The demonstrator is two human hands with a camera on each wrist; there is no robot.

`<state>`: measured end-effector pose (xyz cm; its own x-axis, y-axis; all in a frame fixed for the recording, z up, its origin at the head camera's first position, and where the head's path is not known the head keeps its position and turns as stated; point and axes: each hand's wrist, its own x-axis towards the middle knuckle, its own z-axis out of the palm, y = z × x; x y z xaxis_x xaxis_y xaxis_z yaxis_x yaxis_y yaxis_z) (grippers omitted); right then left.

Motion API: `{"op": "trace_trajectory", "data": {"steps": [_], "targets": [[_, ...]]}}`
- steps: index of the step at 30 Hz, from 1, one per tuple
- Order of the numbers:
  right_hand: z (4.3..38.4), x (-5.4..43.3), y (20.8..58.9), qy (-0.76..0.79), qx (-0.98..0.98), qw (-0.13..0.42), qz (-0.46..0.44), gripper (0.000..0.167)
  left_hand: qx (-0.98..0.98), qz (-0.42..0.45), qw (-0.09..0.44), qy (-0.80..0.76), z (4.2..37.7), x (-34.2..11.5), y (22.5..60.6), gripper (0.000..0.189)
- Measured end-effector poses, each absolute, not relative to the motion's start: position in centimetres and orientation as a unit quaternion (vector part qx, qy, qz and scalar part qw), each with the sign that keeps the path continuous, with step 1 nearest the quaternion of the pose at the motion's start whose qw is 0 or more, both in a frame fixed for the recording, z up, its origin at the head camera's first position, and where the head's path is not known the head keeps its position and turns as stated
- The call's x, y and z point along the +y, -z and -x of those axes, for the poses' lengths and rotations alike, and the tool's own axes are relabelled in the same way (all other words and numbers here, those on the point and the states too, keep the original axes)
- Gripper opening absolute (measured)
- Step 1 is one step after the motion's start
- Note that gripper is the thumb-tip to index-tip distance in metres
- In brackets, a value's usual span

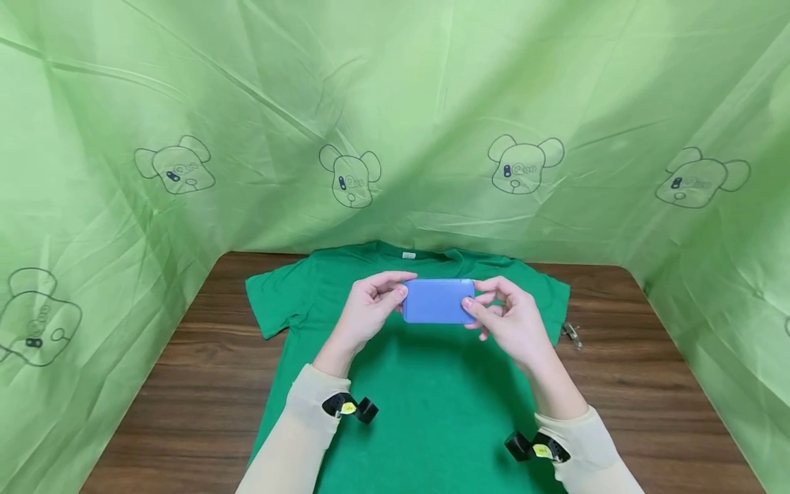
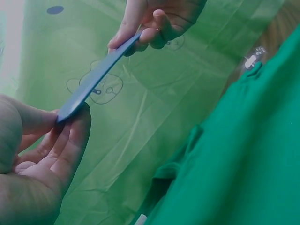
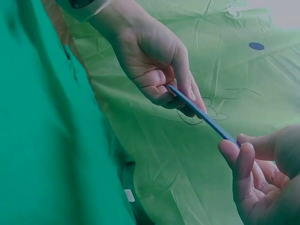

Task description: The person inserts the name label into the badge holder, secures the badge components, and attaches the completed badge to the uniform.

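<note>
A thin, flat blue rectangular case (image 1: 437, 302) is held up over the green T-shirt (image 1: 426, 412), its broad face showing in the head view. My left hand (image 1: 375, 302) pinches its left end between thumb and fingers. At the opposite end, my right hand (image 1: 507, 312) grips it with the thumb on the near face. Both wrist views show the case (image 2: 96, 79) edge-on, slim and closed along its length. The T-shirt lies spread out on the table, collar at the far side, sleeves out to both sides.
The brown wooden table (image 1: 204, 363) shows on both sides of the shirt. A small shiny metal-looking item (image 1: 572, 335) lies beside the shirt's right sleeve. Light green sheeting (image 1: 426, 103) with printed bear heads hangs behind and at both sides.
</note>
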<state>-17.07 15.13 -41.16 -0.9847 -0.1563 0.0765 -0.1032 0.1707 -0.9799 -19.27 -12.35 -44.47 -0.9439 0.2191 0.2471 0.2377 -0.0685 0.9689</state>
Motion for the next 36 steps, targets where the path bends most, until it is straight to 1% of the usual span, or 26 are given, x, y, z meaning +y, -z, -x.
{"op": "trace_trajectory", "data": {"steps": [8,15,22,25,31,33,36], "targets": [[16.6,15.6,41.1,0.634,0.769,0.016,0.080,0.033,-0.685,0.184,-0.001,0.705,19.5,-11.8,44.5,0.028],[16.3,15.7,41.4,0.636,0.768,0.026,0.072,0.033,-0.695,0.185,-0.009,0.695,19.3,-11.8,44.4,0.028],[16.3,15.4,41.5,0.636,0.767,0.031,0.082,0.033,-0.722,0.189,0.001,0.666,18.9,-12.2,44.3,0.030],[16.1,15.2,41.7,0.634,0.768,0.040,0.083,0.032,-0.763,0.218,0.005,0.609,18.4,-12.2,44.4,0.039],[16.0,14.6,41.9,0.638,0.763,0.048,0.091,0.032,-0.835,0.277,0.020,0.475,17.6,-11.6,44.2,0.073],[16.2,14.4,42.0,0.639,0.761,0.052,0.096,0.033,-0.847,0.284,0.029,0.449,17.6,-11.3,44.1,0.078],[16.6,14.0,42.1,0.640,0.759,0.063,0.103,0.033,-0.859,0.289,0.046,0.420,17.7,-10.9,44.3,0.078]]}}
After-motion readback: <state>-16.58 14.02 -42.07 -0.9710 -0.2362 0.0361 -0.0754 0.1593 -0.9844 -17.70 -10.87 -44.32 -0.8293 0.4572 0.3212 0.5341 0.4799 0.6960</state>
